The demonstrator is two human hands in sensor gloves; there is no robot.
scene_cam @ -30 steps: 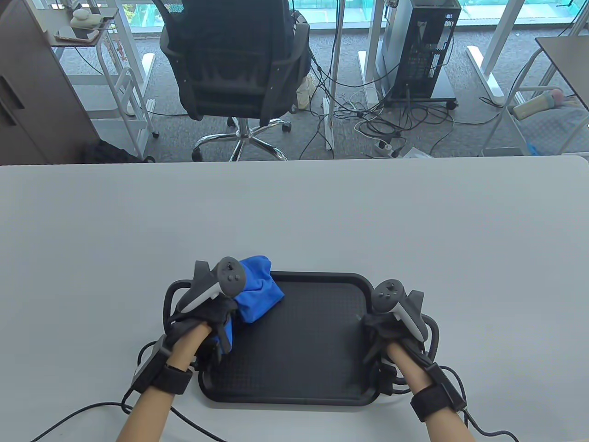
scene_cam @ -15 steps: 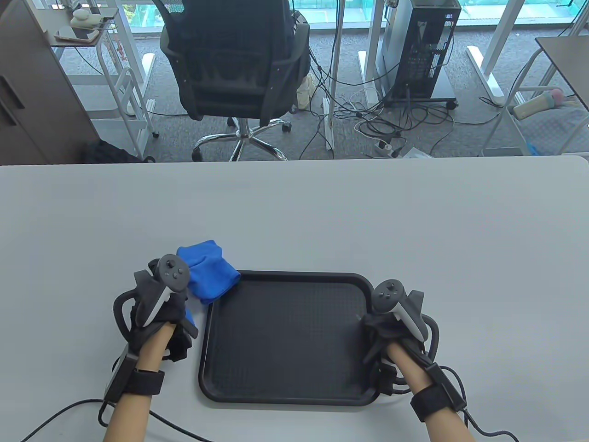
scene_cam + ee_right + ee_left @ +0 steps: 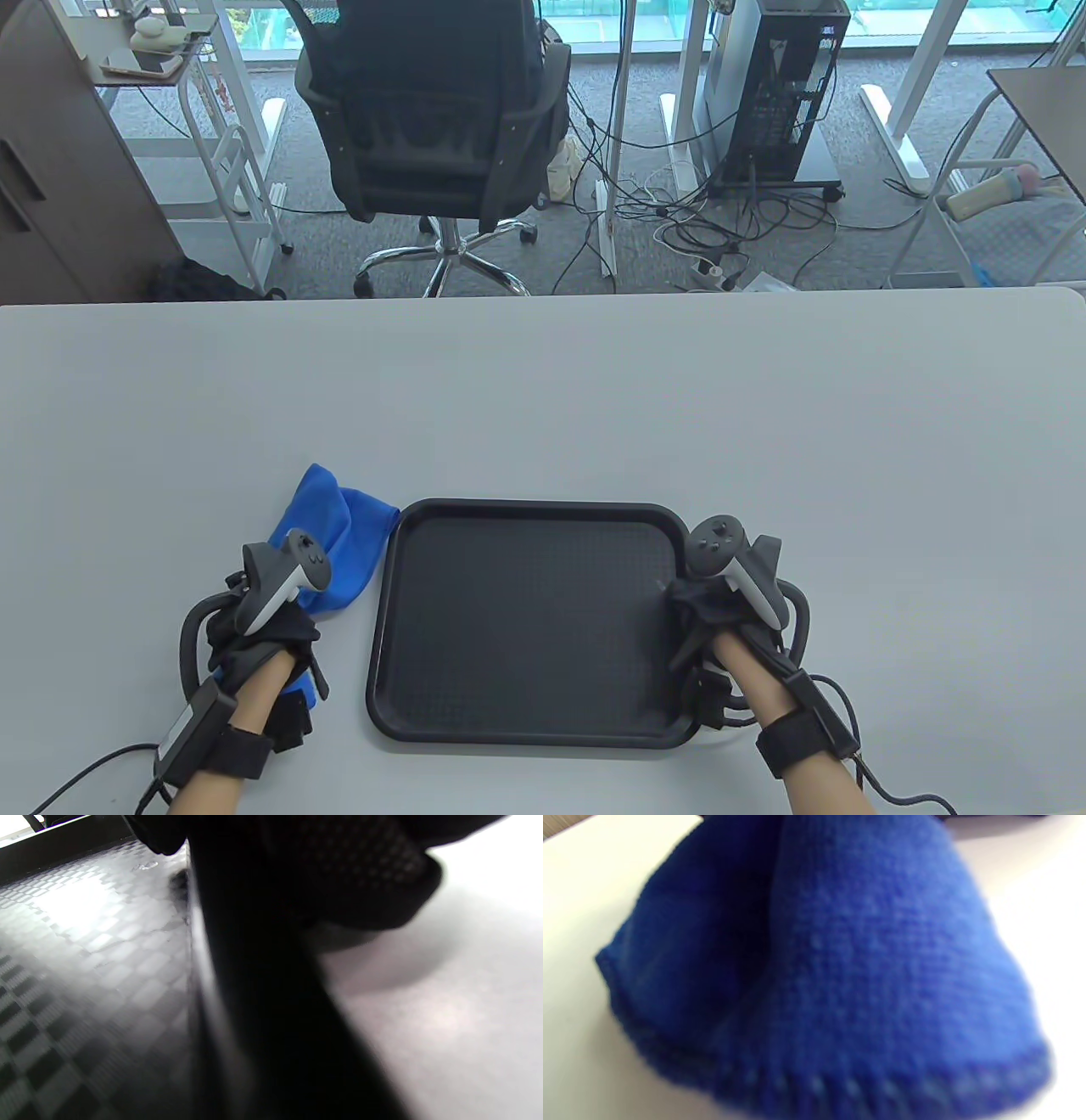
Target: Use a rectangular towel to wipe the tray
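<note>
A black tray (image 3: 526, 730) with a textured floor lies on the white table near the front edge. A blue towel (image 3: 335, 539) lies bunched on the table just left of the tray, and my left hand (image 3: 254, 632) holds its near end. The towel fills the left wrist view (image 3: 840, 976), blurred. My right hand (image 3: 708, 620) grips the tray's right rim. The right wrist view shows the tray's rim (image 3: 254, 1005) from close up with gloved fingers (image 3: 339, 870) over it.
The white table (image 3: 543, 399) stretches far beyond the tray. Glove cables (image 3: 102, 764) trail off the front edge by both wrists. An office chair (image 3: 433, 127) and a computer tower (image 3: 780, 93) stand behind the table.
My left hand has pulled the towel off the tray's far left corner and down to the table on the left. My right hand has stayed on the tray's right rim.
</note>
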